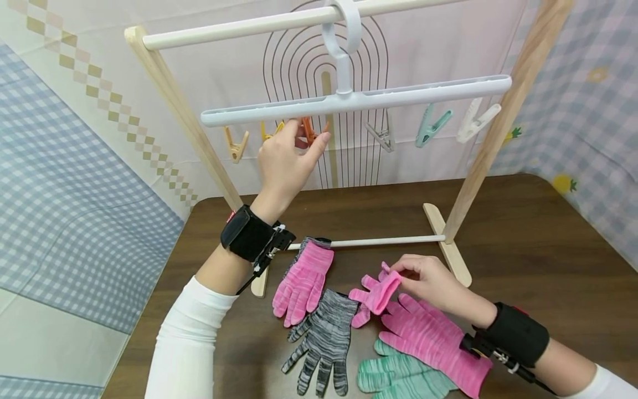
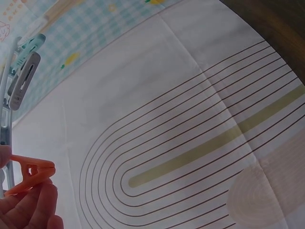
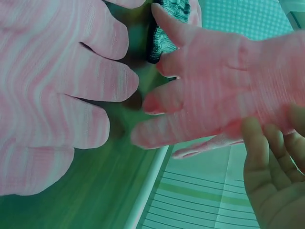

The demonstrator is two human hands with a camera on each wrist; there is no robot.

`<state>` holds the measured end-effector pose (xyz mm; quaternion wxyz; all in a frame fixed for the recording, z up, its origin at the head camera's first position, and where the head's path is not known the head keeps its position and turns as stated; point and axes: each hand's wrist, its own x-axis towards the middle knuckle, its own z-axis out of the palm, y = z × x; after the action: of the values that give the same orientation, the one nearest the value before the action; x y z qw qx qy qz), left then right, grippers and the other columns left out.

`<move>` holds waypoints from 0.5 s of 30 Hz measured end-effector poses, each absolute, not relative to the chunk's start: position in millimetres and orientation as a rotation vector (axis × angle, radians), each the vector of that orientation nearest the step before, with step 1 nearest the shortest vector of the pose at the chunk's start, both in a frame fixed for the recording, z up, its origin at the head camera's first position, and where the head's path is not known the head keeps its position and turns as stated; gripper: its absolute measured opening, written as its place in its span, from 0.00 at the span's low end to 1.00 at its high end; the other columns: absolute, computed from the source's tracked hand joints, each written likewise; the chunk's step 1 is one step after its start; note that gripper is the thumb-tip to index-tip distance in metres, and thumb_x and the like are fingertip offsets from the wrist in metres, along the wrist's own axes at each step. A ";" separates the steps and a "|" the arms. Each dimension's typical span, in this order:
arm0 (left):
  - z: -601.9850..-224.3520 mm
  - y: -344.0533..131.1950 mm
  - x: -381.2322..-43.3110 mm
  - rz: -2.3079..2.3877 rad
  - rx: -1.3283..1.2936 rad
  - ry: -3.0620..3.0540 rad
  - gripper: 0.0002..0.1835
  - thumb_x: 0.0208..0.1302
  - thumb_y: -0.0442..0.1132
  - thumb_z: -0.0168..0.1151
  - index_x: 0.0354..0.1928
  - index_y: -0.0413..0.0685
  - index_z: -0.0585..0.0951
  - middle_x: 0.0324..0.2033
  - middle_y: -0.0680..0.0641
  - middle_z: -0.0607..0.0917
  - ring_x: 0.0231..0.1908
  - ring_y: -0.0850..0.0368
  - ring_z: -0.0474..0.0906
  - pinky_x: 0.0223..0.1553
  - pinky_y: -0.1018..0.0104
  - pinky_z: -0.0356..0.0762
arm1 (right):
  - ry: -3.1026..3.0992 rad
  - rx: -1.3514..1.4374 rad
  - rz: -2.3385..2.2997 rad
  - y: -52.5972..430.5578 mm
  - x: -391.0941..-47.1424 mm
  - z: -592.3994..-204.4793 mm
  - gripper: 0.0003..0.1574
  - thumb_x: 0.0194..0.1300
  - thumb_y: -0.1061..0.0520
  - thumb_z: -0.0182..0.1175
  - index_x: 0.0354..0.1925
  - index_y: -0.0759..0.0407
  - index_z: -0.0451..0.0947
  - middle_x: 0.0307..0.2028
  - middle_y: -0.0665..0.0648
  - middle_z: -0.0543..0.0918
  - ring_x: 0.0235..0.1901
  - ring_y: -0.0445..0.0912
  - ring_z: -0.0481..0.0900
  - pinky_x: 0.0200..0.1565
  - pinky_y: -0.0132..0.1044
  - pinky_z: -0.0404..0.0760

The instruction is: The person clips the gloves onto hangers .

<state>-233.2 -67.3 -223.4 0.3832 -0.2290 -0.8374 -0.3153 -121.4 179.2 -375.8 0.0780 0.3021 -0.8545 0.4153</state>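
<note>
My left hand (image 1: 288, 160) is raised to the white hanger (image 1: 294, 108), pinching an orange clothespin (image 1: 309, 132) that hangs from its bar. In the left wrist view, thumb and fingers lie on either side of the orange clothespin (image 2: 35, 171). Lower down, my right hand (image 1: 436, 281) pinches a small pink glove (image 1: 376, 293) at its cuff. The right wrist view has that glove's fingers pointing away from the hand. Beneath and beside it lie a larger pink glove (image 1: 431, 338), a grey-and-black glove (image 1: 326, 338) and green gloves (image 1: 404, 374).
Another pink glove (image 1: 306, 277) lies left of centre on the brown table (image 1: 538, 244). The hanger hooks over a white rod (image 1: 239, 26) on a wooden stand (image 1: 490, 144). More clothespins hang along it, including a grey one (image 1: 382, 136) and a teal one (image 1: 431, 126).
</note>
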 end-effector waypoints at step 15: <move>-222.9 -67.0 -233.2 -0.792 -0.554 -2.150 0.18 0.58 0.53 0.56 0.33 0.44 0.76 0.28 0.47 0.83 0.28 0.57 0.78 0.27 0.59 0.73 | -2.455 0.661 1.380 177.5 -128.3 -369.1 0.04 0.56 0.61 0.60 0.27 0.53 0.75 0.22 0.48 0.72 0.16 0.38 0.65 0.16 0.31 0.66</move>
<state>-233.2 -67.0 -222.9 0.3824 -0.2171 -0.8428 -0.3104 -128.3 177.5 -369.1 0.1241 0.2267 -0.8420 0.4735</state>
